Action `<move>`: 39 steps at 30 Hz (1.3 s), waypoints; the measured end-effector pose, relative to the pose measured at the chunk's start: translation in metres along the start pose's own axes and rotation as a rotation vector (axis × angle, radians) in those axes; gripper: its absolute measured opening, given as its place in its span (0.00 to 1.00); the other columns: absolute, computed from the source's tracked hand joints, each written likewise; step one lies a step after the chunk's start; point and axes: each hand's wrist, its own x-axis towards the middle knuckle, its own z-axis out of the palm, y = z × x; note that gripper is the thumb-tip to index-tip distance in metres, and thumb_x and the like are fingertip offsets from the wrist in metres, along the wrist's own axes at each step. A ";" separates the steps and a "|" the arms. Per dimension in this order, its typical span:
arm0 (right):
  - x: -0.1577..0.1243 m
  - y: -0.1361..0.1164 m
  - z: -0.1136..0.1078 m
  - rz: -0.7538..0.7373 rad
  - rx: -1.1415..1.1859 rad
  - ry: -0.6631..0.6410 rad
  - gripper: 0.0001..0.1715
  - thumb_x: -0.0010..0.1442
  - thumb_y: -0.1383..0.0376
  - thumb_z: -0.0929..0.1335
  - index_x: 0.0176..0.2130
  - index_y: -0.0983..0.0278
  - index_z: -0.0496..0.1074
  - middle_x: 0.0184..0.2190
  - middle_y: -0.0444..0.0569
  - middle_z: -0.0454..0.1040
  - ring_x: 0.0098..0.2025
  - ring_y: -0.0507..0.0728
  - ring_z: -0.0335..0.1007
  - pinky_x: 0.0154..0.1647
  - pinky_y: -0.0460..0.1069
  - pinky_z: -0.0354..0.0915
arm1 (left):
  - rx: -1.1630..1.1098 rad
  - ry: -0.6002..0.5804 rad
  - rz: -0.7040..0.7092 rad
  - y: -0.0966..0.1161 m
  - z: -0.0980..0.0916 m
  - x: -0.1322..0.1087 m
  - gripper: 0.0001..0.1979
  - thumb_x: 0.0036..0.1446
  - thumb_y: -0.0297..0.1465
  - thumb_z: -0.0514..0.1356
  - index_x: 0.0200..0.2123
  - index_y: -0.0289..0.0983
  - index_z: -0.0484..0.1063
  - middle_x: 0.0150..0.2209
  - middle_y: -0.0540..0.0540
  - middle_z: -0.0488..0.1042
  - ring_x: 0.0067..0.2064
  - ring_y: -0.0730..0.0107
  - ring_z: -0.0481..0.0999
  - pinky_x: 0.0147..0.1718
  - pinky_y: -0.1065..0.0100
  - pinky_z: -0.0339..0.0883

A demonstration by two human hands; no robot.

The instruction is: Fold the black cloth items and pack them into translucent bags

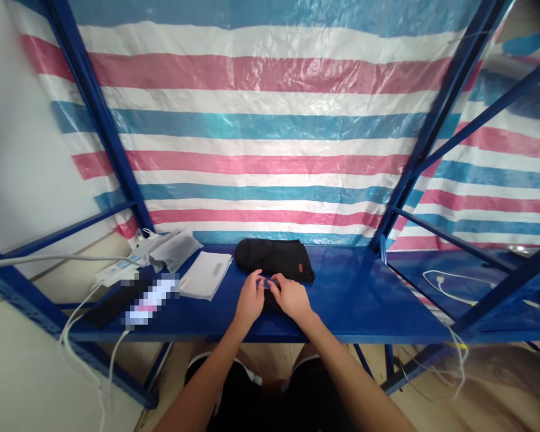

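Observation:
My left hand (251,297) and my right hand (293,296) are close together near the front edge of the blue shelf. Between and beneath them lies a dark piece of black cloth (272,305), mostly hidden by my fingers. The fingers of both hands are bent in on its far edge, the thumbs pointing towards each other. Just beyond my fingertips, a black sock (270,257) lies flat, its rounded end to the left and small orange lettering near its right end.
To the left are a stack of white paper (207,275), a lit phone (152,302) on a cable, a white power strip (117,271) and a clear plastic bag (175,251). Blue metal posts (414,162) frame the shelf (355,300); striped sheeting (270,126) hangs behind.

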 end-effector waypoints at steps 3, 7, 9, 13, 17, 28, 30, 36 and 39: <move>-0.005 0.002 0.008 0.038 0.112 0.052 0.16 0.78 0.53 0.63 0.53 0.57 0.74 0.40 0.47 0.86 0.40 0.60 0.84 0.36 0.47 0.61 | 0.090 0.013 -0.004 -0.018 -0.025 0.024 0.15 0.73 0.30 0.51 0.59 0.39 0.70 0.53 0.38 0.78 0.56 0.56 0.80 0.59 0.56 0.73; -0.005 0.006 0.011 0.059 0.205 0.091 0.14 0.77 0.53 0.64 0.52 0.57 0.74 0.37 0.45 0.85 0.39 0.60 0.83 0.35 0.47 0.60 | 0.292 0.024 -0.126 -0.052 -0.059 0.065 0.17 0.71 0.32 0.52 0.59 0.38 0.70 0.57 0.33 0.74 0.63 0.43 0.72 0.64 0.45 0.64; -0.004 0.008 0.012 0.063 0.235 0.103 0.14 0.77 0.54 0.64 0.51 0.57 0.74 0.36 0.44 0.84 0.39 0.60 0.83 0.35 0.47 0.60 | 0.382 -0.008 -0.211 -0.070 -0.068 0.080 0.19 0.68 0.33 0.55 0.59 0.34 0.71 0.59 0.29 0.72 0.63 0.36 0.70 0.62 0.41 0.64; -0.004 0.009 0.013 0.071 0.275 0.122 0.14 0.76 0.54 0.64 0.49 0.56 0.75 0.35 0.44 0.83 0.38 0.60 0.82 0.34 0.47 0.59 | 0.463 -0.165 -0.275 -0.099 -0.073 0.094 0.18 0.63 0.32 0.58 0.54 0.33 0.74 0.56 0.29 0.73 0.56 0.41 0.76 0.56 0.48 0.69; -0.003 0.010 0.015 0.080 0.305 0.127 0.14 0.75 0.52 0.64 0.48 0.56 0.75 0.33 0.42 0.83 0.38 0.59 0.82 0.34 0.47 0.60 | 0.461 -0.275 -0.219 -0.113 -0.073 0.098 0.20 0.64 0.31 0.57 0.57 0.35 0.74 0.60 0.32 0.74 0.56 0.47 0.77 0.57 0.53 0.69; -0.002 0.009 0.014 0.098 0.369 0.119 0.12 0.74 0.53 0.66 0.47 0.55 0.75 0.32 0.42 0.83 0.37 0.60 0.82 0.35 0.47 0.62 | 0.301 -0.129 -0.117 -0.107 -0.091 0.108 0.20 0.59 0.29 0.58 0.55 0.36 0.75 0.53 0.38 0.79 0.55 0.52 0.79 0.58 0.58 0.70; 0.001 0.009 0.014 0.088 0.377 0.103 0.11 0.73 0.54 0.66 0.48 0.55 0.75 0.31 0.42 0.83 0.37 0.60 0.82 0.35 0.48 0.63 | 0.271 0.010 -0.114 -0.096 -0.100 0.114 0.16 0.64 0.30 0.57 0.53 0.37 0.74 0.51 0.38 0.79 0.52 0.53 0.80 0.58 0.57 0.70; 0.037 0.018 -0.010 -0.037 0.557 0.119 0.27 0.74 0.55 0.63 0.67 0.60 0.67 0.28 0.42 0.79 0.31 0.60 0.79 0.38 0.51 0.70 | -0.163 0.663 -0.006 -0.036 -0.108 0.152 0.15 0.75 0.40 0.54 0.58 0.39 0.64 0.51 0.39 0.77 0.46 0.61 0.83 0.51 0.60 0.76; 0.070 0.031 -0.033 -0.136 0.606 0.244 0.35 0.75 0.56 0.63 0.74 0.63 0.57 0.32 0.44 0.79 0.37 0.60 0.80 0.47 0.52 0.73 | -0.499 0.697 0.100 -0.004 -0.078 0.168 0.11 0.73 0.39 0.59 0.52 0.41 0.67 0.43 0.45 0.80 0.43 0.64 0.85 0.46 0.63 0.79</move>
